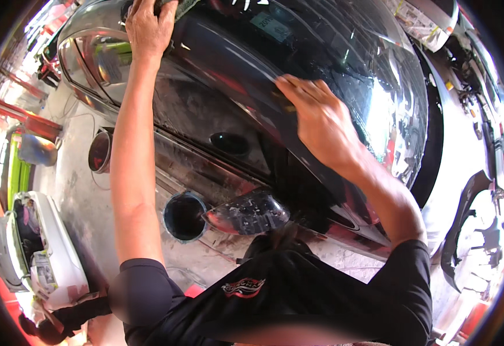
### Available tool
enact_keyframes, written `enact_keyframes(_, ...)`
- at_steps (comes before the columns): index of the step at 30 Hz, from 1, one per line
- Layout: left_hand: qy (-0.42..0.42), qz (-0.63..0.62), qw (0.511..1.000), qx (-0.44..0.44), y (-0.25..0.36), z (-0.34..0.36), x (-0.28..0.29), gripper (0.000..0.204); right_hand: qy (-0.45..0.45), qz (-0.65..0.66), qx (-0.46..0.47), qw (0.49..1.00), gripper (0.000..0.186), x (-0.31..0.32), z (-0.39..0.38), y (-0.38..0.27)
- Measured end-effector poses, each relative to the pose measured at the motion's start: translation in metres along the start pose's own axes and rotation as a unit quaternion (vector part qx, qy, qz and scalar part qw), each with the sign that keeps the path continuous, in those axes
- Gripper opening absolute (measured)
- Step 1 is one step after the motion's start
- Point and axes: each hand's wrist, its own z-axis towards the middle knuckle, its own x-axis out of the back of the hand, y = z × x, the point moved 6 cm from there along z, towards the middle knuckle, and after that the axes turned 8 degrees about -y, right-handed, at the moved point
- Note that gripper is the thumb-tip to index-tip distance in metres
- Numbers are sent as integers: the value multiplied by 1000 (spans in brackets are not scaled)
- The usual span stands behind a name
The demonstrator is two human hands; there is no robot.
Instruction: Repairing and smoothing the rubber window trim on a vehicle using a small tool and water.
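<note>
A glossy black car body (223,109) fills the middle of the view, with its dark curved window glass (344,63) to the right. My left hand (149,26) reaches far up and presses a greenish cloth (180,7) against the top of the car. My right hand (321,121) lies flat on the edge of the glass, fingers together and pointing left, seemingly holding down a dark film; whether it holds a small tool I cannot tell. My black shirt (298,294) covers the bottom of the view.
A side mirror (246,212) sticks out below the door. On the wet concrete floor stand a dark bucket (184,217) and a second round container (99,151). A white car (47,254) is at the lower left; white body panels (477,230) are at the right.
</note>
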Motion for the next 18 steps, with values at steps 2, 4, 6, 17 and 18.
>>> enact_keyframes(2, 2, -19, 999, -38, 40, -19, 5, 57, -20, 33, -21, 999, 53, 10, -37, 12)
enact_keyframes(4, 30, -63, 993, -99, 87, -38, 7, 35, 19, 65, -73, 995, 56, 24, -71, 31)
enact_keyframes(6, 23, -78, 987, -138, 128, -68, 7, 35, 84, 89, -111, 986, 62, 37, -98, 45)
enact_keyframes(17, -121, -87, 953, -264, 377, -203, -14, 22, 191, 210, -223, 933, 38, 37, -236, 106)
enact_keyframes(18, -142, -107, 948, -265, 395, -213, -14, 16, 191, 216, -233, 929, 34, 33, -247, 109)
